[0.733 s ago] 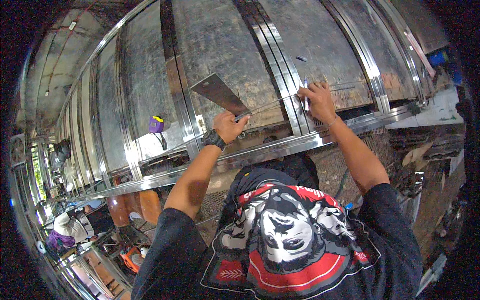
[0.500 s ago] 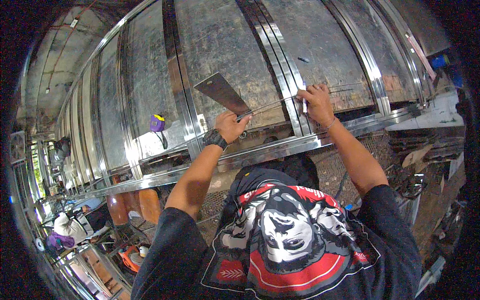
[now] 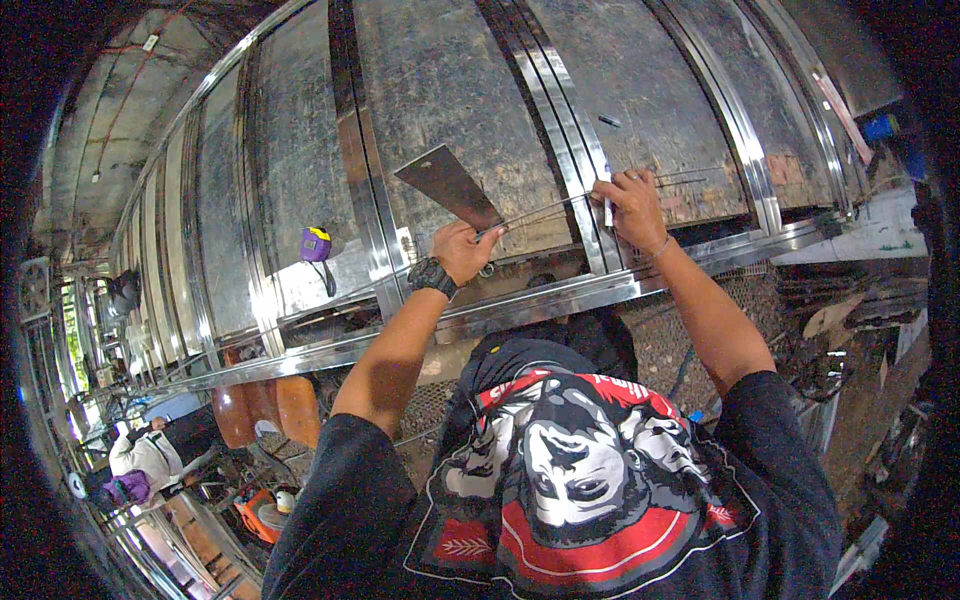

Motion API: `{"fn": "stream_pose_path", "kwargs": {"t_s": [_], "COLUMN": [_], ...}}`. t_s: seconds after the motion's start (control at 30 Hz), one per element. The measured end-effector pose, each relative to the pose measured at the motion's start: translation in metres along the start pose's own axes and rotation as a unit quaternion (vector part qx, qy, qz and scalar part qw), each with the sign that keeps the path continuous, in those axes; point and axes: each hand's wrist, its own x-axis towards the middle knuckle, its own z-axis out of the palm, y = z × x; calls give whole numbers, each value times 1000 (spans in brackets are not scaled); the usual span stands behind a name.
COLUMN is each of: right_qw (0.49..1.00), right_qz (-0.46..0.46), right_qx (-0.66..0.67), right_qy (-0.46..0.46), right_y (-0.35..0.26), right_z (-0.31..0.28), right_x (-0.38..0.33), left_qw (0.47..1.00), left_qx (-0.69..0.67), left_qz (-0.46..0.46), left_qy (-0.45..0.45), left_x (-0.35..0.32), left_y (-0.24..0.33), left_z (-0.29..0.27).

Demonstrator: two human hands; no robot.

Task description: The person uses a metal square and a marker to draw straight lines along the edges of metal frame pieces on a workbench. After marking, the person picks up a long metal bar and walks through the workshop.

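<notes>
My left hand (image 3: 462, 252) is closed, its thumb pressed along one end of a long thin metal rod or strip (image 3: 545, 208). A dark flat metal plate (image 3: 447, 187), with a small hole at its far end, slants from that hand over the work surface. The thin piece runs right across a pair of shiny metal bars (image 3: 568, 150) and past my right hand (image 3: 632, 205). In the right fingers is a slim white marker pen (image 3: 608, 212), upright over the bars. Both hands rest near the frame's near rail (image 3: 520, 307).
A purple and yellow tape measure (image 3: 315, 244) lies left of my hands. A small dark cap-like piece (image 3: 609, 121) lies beyond my right hand. More shiny bars (image 3: 738, 130) cross the surface. A person in light clothing (image 3: 145, 455) is low at the far left, near an orange object (image 3: 262, 515).
Both hands stay in nearly the same place, still holding the thin piece and pen. The pen's upper end shows less now. The person at the far left has shifted slightly.
</notes>
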Motion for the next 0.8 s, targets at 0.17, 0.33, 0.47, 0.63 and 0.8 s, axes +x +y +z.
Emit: {"fn": "stream_pose_path", "kwargs": {"t_s": [0.17,0.33,0.47,0.63,0.8], "right_qw": [1000,1000,1000,1000,999], "right_qz": [-2,-12,-12,-16,-9], "right_qx": [6,18,13,3,25], "right_qy": [5,21,12,-10,-20], "right_y": [0,2,2,7,7], "right_z": [1,2,1,2,0], "right_x": [2,3,5,9,9], "left_qw": [999,998,994,995,993], "left_qx": [-35,-54,-104,-88,-103], "left_qz": [-12,-22,-15,29,46], "left_qy": [-32,-36,-9,44,34], "left_x": [0,0,-1,-1,-1], "left_y": [-2,8,7,6,-6], "left_z": [-1,-7,-5,0,8]}}
